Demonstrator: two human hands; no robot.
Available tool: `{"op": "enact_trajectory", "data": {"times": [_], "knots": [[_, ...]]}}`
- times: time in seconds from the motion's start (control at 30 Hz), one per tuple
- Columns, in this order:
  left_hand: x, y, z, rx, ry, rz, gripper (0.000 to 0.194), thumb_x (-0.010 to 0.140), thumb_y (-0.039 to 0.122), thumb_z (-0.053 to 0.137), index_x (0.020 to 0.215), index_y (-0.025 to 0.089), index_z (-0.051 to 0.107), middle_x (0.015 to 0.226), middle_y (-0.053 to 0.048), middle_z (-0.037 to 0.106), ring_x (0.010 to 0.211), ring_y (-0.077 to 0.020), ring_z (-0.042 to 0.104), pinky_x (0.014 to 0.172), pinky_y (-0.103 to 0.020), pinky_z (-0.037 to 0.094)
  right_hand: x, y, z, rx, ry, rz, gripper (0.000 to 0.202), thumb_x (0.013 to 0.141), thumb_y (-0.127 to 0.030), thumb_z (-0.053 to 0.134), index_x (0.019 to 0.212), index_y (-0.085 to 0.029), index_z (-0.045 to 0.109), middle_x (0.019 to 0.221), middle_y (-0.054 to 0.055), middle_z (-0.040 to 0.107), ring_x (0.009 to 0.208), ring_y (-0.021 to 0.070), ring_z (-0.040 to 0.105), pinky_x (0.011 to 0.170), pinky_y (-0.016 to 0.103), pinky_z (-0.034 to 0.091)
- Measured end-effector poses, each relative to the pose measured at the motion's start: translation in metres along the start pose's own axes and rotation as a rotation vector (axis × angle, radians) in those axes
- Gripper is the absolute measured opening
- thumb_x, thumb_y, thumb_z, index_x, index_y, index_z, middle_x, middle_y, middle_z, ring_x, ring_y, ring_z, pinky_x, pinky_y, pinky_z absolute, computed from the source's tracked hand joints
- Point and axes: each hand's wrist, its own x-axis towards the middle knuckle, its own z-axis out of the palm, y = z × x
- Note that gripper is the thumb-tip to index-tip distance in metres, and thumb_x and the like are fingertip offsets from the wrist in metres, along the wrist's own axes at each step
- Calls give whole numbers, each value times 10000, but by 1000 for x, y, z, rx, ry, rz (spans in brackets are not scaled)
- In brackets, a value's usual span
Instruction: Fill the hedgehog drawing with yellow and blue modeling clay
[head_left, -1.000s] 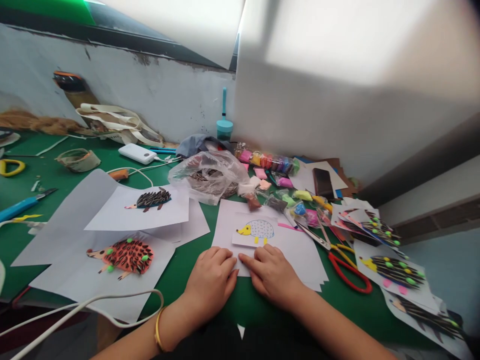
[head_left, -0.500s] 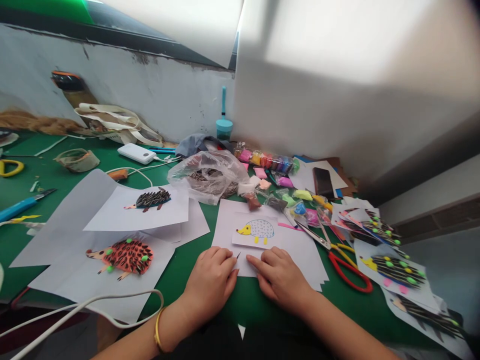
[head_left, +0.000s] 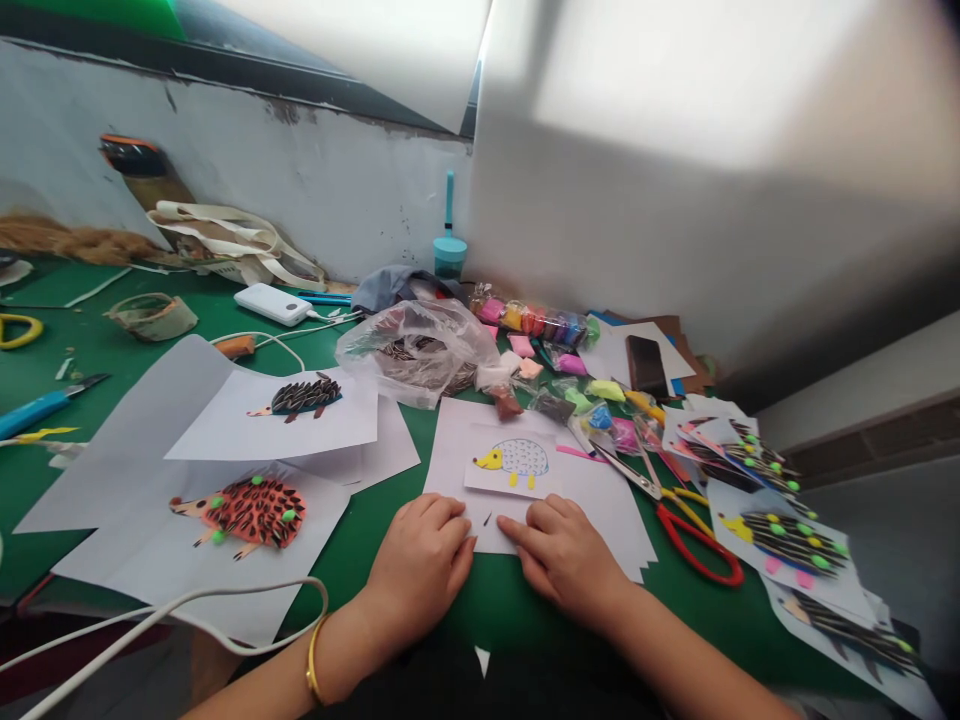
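A small card with a hedgehog drawing [head_left: 513,458], yellow face and feet and a blue-outlined body, lies on white paper [head_left: 456,430] in front of me. Just below it a tiny dark sliver [head_left: 487,519] rests on the paper between my hands. My left hand [head_left: 422,550] lies at the paper's lower left edge with its fingers curled together; whether anything is inside is hidden. My right hand [head_left: 562,552] rests at the right, index finger stretched toward the sliver, the other fingers bent, nothing seen in it.
Left are papers bearing seed-covered hedgehogs [head_left: 259,510] and a white cable [head_left: 187,600]. Behind sit a plastic bag of seeds [head_left: 416,350] and colourful clay packets [head_left: 570,364]. Red-handled scissors [head_left: 697,550] and more hedgehog pictures [head_left: 795,540] lie right.
The dark sliver has shifted slightly to the right and down, away from my left fingertips. Both hands stay in nearly the same place.
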Motion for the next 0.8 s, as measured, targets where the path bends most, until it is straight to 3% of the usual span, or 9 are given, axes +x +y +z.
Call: {"op": "enact_trajectory", "data": {"times": [0.17, 0.43, 0.6, 0.7, 0.8], "knots": [[-1, 0, 0, -9, -10, -6, 122, 887, 190, 550, 898, 202, 671, 996, -67, 670, 966, -247, 604, 840, -451, 511, -3, -2, 1, 31, 18, 9, 412, 891, -182, 551, 1295, -243, 601, 900, 59, 582, 857, 218, 468, 791, 362, 370], [-2, -2, 2, -3, -30, -5, 131, 890, 186, 545, 925, 203, 670, 1001, -61, 668, 967, -241, 596, 846, -450, 505, 30, -16, 7, -35, -9, -18, 438, 889, -239, 559, 1326, -225, 581, 933, 79, 609, 884, 237, 480, 805, 381, 374], [-1, -2, 2, 1, 2, 10, 126, 883, 183, 553, 905, 203, 675, 990, -66, 673, 957, -239, 601, 839, -443, 507, 23, -16, 6, -12, 16, -23, 418, 885, -216, 558, 1300, -223, 603, 904, 69, 607, 860, 227, 486, 783, 374, 387], [0, -2, 1, 7, 23, 19, 124, 880, 186, 557, 903, 205, 678, 986, -71, 676, 952, -240, 606, 821, -434, 510, 10, -8, 3, 13, 64, -24, 452, 891, -198, 545, 1343, -213, 567, 911, 67, 612, 865, 222, 496, 797, 372, 405], [0, -2, 1, 9, 21, 25, 127, 885, 189, 548, 891, 203, 674, 987, -74, 676, 951, -242, 608, 813, -434, 510, 1, 18, -5, -42, 131, 44, 398, 927, -215, 509, 1316, -180, 589, 944, 86, 633, 877, 225, 521, 807, 373, 417]]}}
